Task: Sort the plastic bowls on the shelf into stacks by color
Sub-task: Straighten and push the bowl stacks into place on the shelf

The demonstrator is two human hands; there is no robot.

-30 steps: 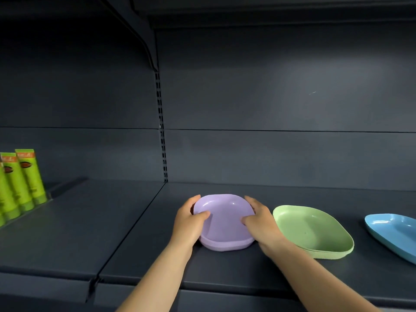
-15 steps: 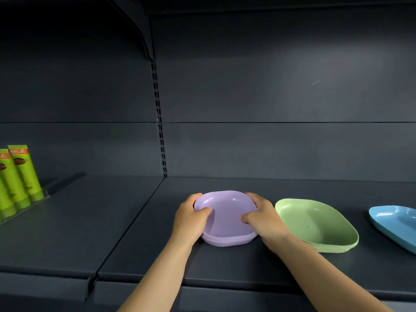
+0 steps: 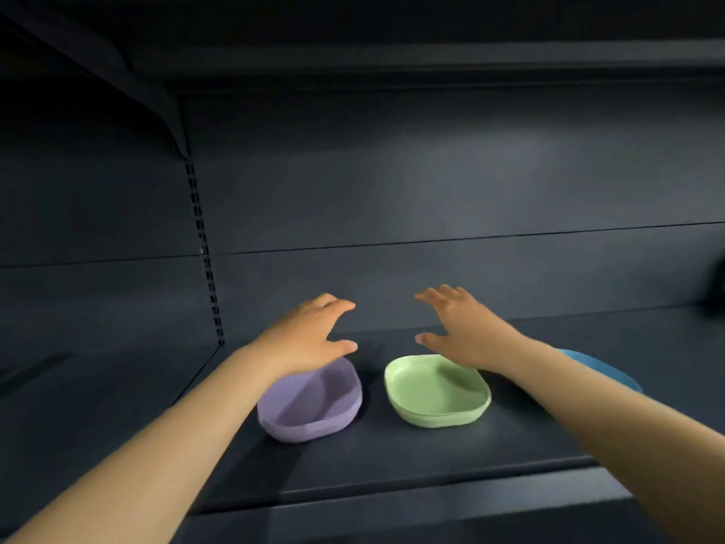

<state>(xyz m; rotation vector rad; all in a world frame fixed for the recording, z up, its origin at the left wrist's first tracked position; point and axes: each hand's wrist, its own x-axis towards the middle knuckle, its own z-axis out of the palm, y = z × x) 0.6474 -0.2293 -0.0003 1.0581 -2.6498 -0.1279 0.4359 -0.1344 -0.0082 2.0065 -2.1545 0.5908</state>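
Three plastic bowls are seen on the dark shelf (image 3: 431, 457): a purple bowl (image 3: 314, 406) to the left, a green bowl (image 3: 435, 390) just beside it on the right with a narrow gap between them, and a blue bowl (image 3: 604, 371) further right, largely hidden behind the right forearm. All three are set upright, open side up (the green one looks like more than one nested, judging by the ridges at its rim). The left hand (image 3: 310, 339) is held above the far edge of the purple bowl, its fingers (image 3: 337, 306) spread and relaxed — nothing is gripped. The right hand (image 3: 467, 331) is held likewise above the back of the green bowl, fingers extended, thumb apart — nothing is held.
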